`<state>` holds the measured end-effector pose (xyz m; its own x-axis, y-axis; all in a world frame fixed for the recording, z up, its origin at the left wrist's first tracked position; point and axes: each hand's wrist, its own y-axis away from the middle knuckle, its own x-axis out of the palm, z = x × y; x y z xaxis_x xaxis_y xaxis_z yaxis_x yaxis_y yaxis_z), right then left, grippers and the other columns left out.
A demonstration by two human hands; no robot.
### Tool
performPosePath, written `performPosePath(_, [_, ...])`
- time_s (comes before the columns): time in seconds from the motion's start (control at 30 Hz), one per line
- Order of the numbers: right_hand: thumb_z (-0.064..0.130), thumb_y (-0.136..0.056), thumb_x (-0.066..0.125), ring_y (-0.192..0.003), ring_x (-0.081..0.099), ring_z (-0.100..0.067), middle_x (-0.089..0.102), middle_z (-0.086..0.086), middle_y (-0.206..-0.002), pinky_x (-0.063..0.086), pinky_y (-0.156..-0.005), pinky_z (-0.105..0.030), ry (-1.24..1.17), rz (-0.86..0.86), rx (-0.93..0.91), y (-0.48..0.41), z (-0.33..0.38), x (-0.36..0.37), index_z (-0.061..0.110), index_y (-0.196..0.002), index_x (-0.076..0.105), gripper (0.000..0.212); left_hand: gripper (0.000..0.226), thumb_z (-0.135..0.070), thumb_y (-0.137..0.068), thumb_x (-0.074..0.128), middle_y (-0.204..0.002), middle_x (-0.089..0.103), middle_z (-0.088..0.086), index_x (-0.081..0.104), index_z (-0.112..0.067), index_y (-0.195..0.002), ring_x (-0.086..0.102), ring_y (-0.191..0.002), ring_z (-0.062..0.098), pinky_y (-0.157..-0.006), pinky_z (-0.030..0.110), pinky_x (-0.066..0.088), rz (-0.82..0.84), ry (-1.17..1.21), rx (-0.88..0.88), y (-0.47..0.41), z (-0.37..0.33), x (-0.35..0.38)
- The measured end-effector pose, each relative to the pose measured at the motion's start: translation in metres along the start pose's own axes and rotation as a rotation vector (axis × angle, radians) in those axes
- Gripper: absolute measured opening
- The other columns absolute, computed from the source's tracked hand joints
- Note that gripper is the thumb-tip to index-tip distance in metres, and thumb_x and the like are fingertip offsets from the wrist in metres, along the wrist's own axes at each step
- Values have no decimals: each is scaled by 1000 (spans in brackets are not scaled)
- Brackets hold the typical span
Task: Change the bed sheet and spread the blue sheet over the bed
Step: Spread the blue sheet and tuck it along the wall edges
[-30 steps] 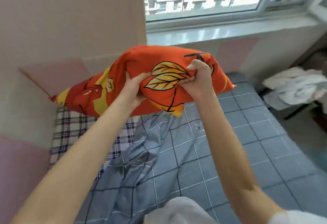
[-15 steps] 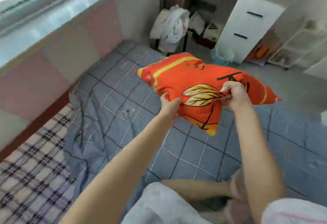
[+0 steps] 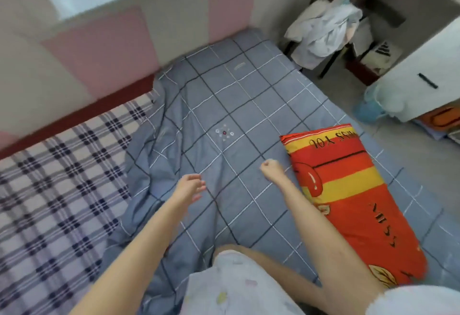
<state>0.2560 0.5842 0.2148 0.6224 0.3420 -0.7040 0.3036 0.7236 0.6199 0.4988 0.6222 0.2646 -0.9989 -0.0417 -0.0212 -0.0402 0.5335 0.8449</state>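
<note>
Head view: beside the bare plaid mattress cover (image 3: 62, 165), the rumpled grey-blue checked sheet (image 3: 236, 90) half covers the bed. Our left hand (image 3: 190, 187) hangs loose and our right hand (image 3: 270, 169) is fisted, both empty. The orange-and-yellow printed pillow (image 3: 348, 190) we held now lies on the sheet, so we can start spreading. We cannot tell what the pale blue plastic basket (image 3: 371, 109) holds.

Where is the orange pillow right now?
In the head view, the orange pillow lies flat on the blue sheet along the bed's right edge, just right of the right hand, which holds nothing.
</note>
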Motion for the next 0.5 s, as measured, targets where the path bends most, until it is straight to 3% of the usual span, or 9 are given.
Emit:
performPosePath(0.1, [15, -90, 47, -107, 58, -33, 64, -19, -113, 44, -82, -32, 147, 171, -197, -9, 84, 79, 6, -99, 63, 20, 27, 3, -94, 46, -84, 57, 6, 50, -3, -120, 53, -72, 15, -65, 26, 41, -250, 71, -29, -38, 45, -80])
performPosePath(0.17, [19, -91, 48, -110, 57, -32, 62, -16, -117, 43, -85, -32, 281, 260, -326, -5, 117, 131, 9, -106, 60, 21, 29, 0, -92, 51, -104, 62, 15, 54, 1, -121, 57, -89, 26, -77, 31, 44, -391, 38, -59, -55, 87, -122])
performPosePath(0.23, [17, -89, 50, -113, 56, -31, 61, -14, -119, 42, -87, -32, 355, 351, -412, -1, 134, 172, 10, -115, 55, 27, 36, -8, -87, 58, -120, 59, 19, 55, 0, -121, 56, -108, 32, -88, 34, 42, -451, -33, -92, -67, 126, -146])
performPosePath(0.3, [16, -87, 52, -116, 53, -30, 57, -12, -125, 41, -92, -34, 456, 427, -562, 5, 150, 234, 13, -127, 48, 39, 47, -14, -77, 66, -121, 58, 24, 56, 0, -121, 57, -108, 36, -89, 37, 45, -532, -6, -154, -78, 180, -175])
performPosePath(0.37, [16, -90, 52, -122, 47, -30, 50, -10, -133, 39, -96, -37, 580, 472, -773, 5, 161, 299, 15, -135, 42, 45, 52, -4, -75, 72, -125, 53, 30, 55, 5, -123, 53, -114, 40, -92, 40, 42, -668, -32, -173, -92, 235, -202])
performPosePath(0.43, [17, -94, 48, -123, 42, -30, 47, -10, -135, 36, -97, -39, 667, 460, -981, 9, 170, 341, 12, -135, 43, 41, 76, 0, -69, 79, -141, 37, 32, 42, 7, -135, 35, -133, 40, -106, 39, 29, -737, -69, -165, -108, 277, -226])
performPosePath(0.5, [20, -97, 45, -118, 44, -30, 54, -8, -127, 34, -92, -39, 742, 345, -1190, 16, 181, 374, 11, -126, 51, 31, 110, -9, -63, 87, -154, 13, 27, 19, -1, -149, 14, -144, 34, -112, 37, 21, -731, -64, -200, -120, 308, -242])
